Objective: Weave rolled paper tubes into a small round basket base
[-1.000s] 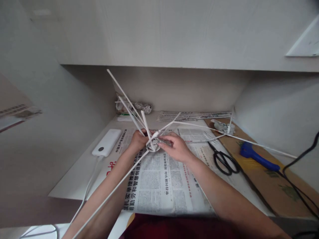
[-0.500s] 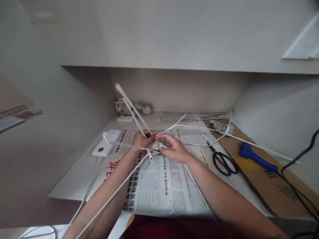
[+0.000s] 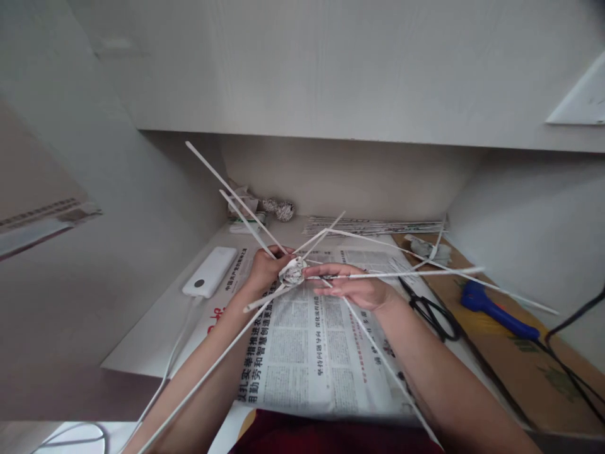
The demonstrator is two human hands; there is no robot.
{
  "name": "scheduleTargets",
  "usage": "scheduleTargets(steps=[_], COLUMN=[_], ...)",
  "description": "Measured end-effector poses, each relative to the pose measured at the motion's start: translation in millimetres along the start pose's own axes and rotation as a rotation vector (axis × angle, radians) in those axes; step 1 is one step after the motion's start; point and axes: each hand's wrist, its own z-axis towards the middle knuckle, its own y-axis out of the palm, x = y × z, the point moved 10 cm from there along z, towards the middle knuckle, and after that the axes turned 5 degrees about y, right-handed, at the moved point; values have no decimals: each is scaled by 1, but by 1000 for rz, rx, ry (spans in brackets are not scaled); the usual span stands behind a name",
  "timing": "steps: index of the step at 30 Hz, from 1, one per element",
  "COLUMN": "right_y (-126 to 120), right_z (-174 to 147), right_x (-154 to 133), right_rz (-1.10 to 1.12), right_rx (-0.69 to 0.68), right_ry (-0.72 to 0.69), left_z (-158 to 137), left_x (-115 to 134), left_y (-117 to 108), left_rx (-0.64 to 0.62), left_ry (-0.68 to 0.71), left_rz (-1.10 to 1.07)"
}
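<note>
Over the newspaper, my left hand (image 3: 270, 268) is closed on the far left side of a small woven paper ball (image 3: 293, 271) made of printed paper. Long rolled-paper strips radiate from the ball in several directions: two rise to the upper left, others run toward my body and to the right. My right hand (image 3: 357, 289) is just right of the ball, fingers pointing at it. Its fingers are closed around one paper strip (image 3: 416, 273), which extends past the hand to the right. The left fingertips are partly hidden behind the ball.
A newspaper sheet (image 3: 307, 353) covers the desk. To the right are black scissors (image 3: 437, 315), a blue glue gun (image 3: 498, 312) and cardboard (image 3: 543, 366). A bundle of paper rods (image 3: 368, 225) and several patterned balls (image 3: 284, 210) lie at the back. A white power bank (image 3: 210, 271) sits left.
My right hand has drawn back a little to the right from the ball. A strip that pointed left now stretches right across that hand. The view has shifted slightly.
</note>
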Motion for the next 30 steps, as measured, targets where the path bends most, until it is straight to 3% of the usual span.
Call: scheduleTargets(steps=[5, 9, 11, 14, 19, 26, 30], right_y=[-17, -48, -52, -40, -33, -18, -31], right_z=[0, 12, 18, 28, 31, 24, 14], right_x=[-1, 28, 54, 78, 70, 63, 67], right_rz=[292, 458, 436, 262, -26, 224, 179], right_rx=[40, 295, 382, 384, 506, 582, 826], right_ry=[2, 41, 156, 248, 63, -68, -71], left_z=[0, 0, 0, -1, -1, -5, -11], left_x=[3, 0, -3, -7, -13, -4, 1], left_y=[-6, -4, -1, 7, 15, 18, 28], left_rx=[48, 42, 32, 7, 13, 43, -13], left_ry=[-2, -5, -7, 2, 22, 99, 123], left_rz=[-35, -81, -78, -65, -53, 28, 28])
